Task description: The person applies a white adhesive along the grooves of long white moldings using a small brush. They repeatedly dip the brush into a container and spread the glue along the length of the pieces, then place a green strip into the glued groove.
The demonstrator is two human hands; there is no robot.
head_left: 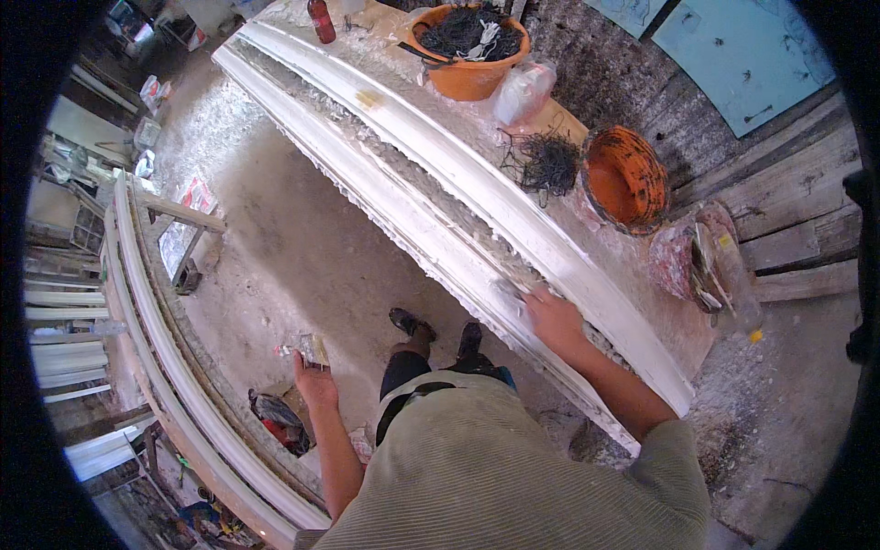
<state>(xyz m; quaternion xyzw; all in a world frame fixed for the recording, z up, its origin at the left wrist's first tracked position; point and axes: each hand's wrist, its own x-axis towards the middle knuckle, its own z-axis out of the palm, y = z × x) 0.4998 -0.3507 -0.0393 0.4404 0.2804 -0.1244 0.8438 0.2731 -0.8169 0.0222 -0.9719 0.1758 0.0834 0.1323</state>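
Two long white plaster mouldings, an outer one and a nearer one, run diagonally along the bench in front of me. My right hand reaches over the nearer moulding close to its right end. Its fingers are closed against a flat greyish scraper-like piece that touches the white surface; its exact kind is blurred. Away from the bench, above the floor, my left hand grips a flat paintbrush with pale bristles.
On the bench stand an orange tub of dark fibre, a red bottle, a plastic bag and loose dark fibre. Beyond are a tilted orange bucket and a crusted bucket. Another moulding lines my left.
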